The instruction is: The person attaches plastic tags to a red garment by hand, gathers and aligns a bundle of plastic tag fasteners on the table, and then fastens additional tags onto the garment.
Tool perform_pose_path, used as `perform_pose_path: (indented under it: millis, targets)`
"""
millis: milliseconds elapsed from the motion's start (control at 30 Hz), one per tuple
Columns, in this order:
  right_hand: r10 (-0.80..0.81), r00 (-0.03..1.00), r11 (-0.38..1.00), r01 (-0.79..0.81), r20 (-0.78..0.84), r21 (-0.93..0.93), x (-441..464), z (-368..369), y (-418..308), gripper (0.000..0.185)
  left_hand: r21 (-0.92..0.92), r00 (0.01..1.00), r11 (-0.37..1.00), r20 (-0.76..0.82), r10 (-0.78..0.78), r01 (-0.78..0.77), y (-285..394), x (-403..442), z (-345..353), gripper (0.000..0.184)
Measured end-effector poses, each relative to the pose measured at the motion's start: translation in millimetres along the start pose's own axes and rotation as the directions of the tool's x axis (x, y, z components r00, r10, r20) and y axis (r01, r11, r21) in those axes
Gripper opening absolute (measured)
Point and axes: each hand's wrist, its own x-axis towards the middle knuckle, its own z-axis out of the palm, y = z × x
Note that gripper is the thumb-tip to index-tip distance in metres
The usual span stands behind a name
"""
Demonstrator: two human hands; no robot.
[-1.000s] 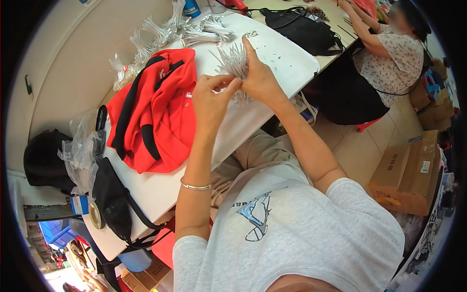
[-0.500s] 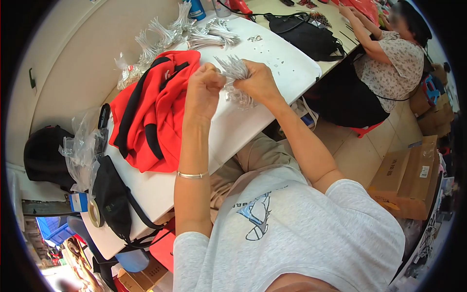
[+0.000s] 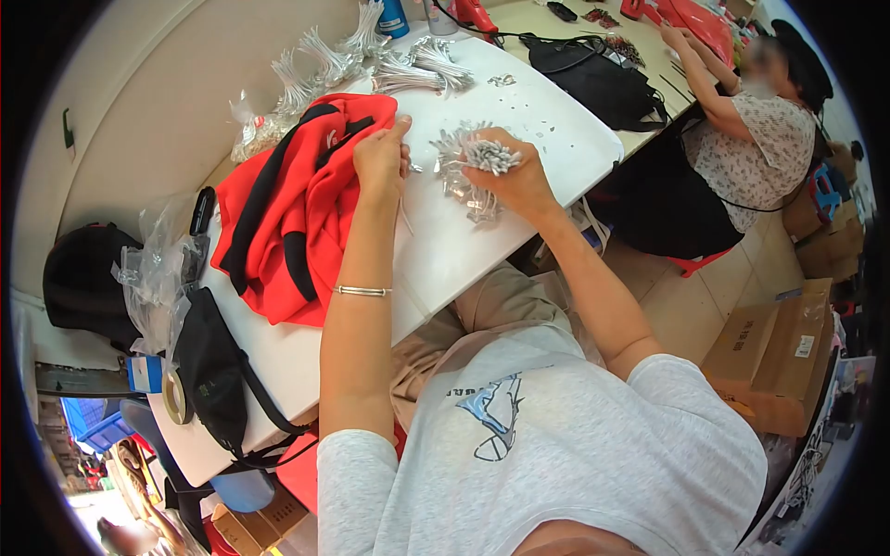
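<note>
My right hand is wrapped round a bundle of white wires, whose massed ends face up toward me. Clear and silvery end pieces of the bundle fan out beyond and below the fist. To the left, beside the red cloth, my left hand is closed in a pinch on a thin white wire that hangs below the fingers. A small pale tip shows just right of that hand. Both hands are above the white table, apart from each other.
A red and black garment lies on the table at left. Several tied wire bundles are at the back, near a blue bottle. A black bag lies to the right. A co-worker sits beyond; a cardboard box stands right.
My right hand has turned the wire bundle so its ends face me. My left hand has moved away from the bundle, and a thin wire now hangs from it.
</note>
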Motion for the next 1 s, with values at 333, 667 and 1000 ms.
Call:
perform_pose_path:
  millis: [333, 667, 1000]
  targets:
    - [-0.095, 0.990, 0.962, 0.118, 0.103, -0.245, 10, -1, -13, 0.033, -0.234, 0.954, 0.968, -0.299, 0.022, -0.095, -16, 7, 42, 0.026]
    - [-0.170, 0.982, 0.944, 0.187, 0.086, -0.270, 10, -2, -8, 0.029, -0.445, 1.000, 0.895, -0.012, 0.017, -0.021, -30, 21, 45, 0.017]
    - [0.396, 0.916, 0.915, -0.399, 0.066, 0.063, 17, -16, -15, 0.028, -0.606, 0.812, 0.782, 0.525, 0.255, 0.146, -43, 13, 19, 0.051]
